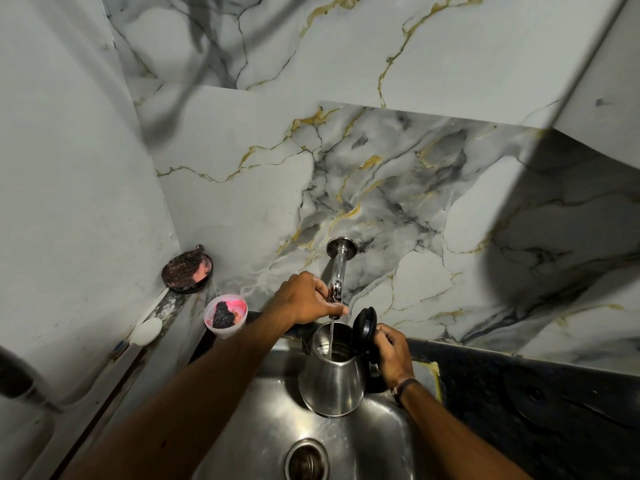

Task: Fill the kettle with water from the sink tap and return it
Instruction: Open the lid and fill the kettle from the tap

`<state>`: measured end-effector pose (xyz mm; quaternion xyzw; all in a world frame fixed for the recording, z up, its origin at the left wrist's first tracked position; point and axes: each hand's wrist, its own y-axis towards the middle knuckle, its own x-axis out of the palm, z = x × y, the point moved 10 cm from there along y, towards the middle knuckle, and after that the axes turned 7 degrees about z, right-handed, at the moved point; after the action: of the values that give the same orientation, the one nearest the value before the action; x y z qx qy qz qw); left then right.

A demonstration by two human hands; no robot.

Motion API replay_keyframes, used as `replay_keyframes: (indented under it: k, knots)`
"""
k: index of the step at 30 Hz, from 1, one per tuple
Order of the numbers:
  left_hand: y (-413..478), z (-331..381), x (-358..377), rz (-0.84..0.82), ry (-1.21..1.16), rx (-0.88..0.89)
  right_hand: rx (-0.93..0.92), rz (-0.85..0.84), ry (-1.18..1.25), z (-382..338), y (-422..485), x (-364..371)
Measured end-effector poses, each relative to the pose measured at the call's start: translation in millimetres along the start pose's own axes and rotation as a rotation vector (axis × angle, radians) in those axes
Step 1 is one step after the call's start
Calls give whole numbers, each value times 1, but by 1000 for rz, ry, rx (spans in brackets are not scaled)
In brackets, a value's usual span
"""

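Note:
A steel kettle (332,382) hangs over the steel sink (377,445), held by its black handle in my right hand (393,355). Its black lid (364,323) is flipped up and open. A chrome tap (337,271) sticks out of the marble wall, and a thin stream of water falls from it into the kettle's mouth. My left hand (304,301) grips the tap's handle just above the kettle.
The sink drain (306,460) lies below the kettle. A white cup (225,318) with pink and black residue and a round dark dish (187,268) stand on the ledge at left. A dark countertop (519,386) runs to the right of the sink.

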<state>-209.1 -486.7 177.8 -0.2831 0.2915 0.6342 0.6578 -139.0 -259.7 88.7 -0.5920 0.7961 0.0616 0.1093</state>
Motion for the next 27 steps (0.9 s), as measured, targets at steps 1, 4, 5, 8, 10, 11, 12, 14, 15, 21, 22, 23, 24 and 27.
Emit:
replay_keyframes:
  k: [1, 4, 5, 8, 10, 11, 12, 14, 15, 21, 22, 23, 24, 27]
  knots:
    - [-1, 2, -2, 47, 39, -6, 1, 0, 1, 0, 0, 0]
    - [-8, 10, -4, 148, 93, -30, -2, 0, 6, 0, 0, -1]
    - [-10, 11, -4, 164, 92, -43, -3, 3, 6, 1, 0, -1]
    - [-14, 12, -5, 176, 93, -77, -5, 7, 14, 1, 0, -1]
    - [-16, 11, -7, 192, 99, -95, -16, 12, 23, -1, 0, -1]
    - [-17, 10, -8, 201, 98, -99, -20, 16, 26, -2, 0, -1]
    - [-17, 8, -8, 204, 92, -97, -25, 19, 29, -3, -1, -1]
    - [-19, 4, -3, 167, 32, -79, -28, 21, 32, -5, -1, -1]
    - [-21, 1, 0, 137, -41, -70, -26, 19, 36, -6, -1, -1]
    - [-46, -60, 15, 52, -698, -223, -28, 2, 47, -10, -4, -3]
    - [-53, -78, 21, 54, -715, -273, -29, 0, 47, -11, -5, -4]
    - [-63, -95, 29, 34, -699, -318, -31, -2, 47, -11, -6, -6]
    - [-73, -108, 39, -8, -690, -351, -33, -5, 48, -12, -7, -7]
    - [-107, -120, 77, -209, -694, -342, -40, -13, 60, -14, -11, -11]
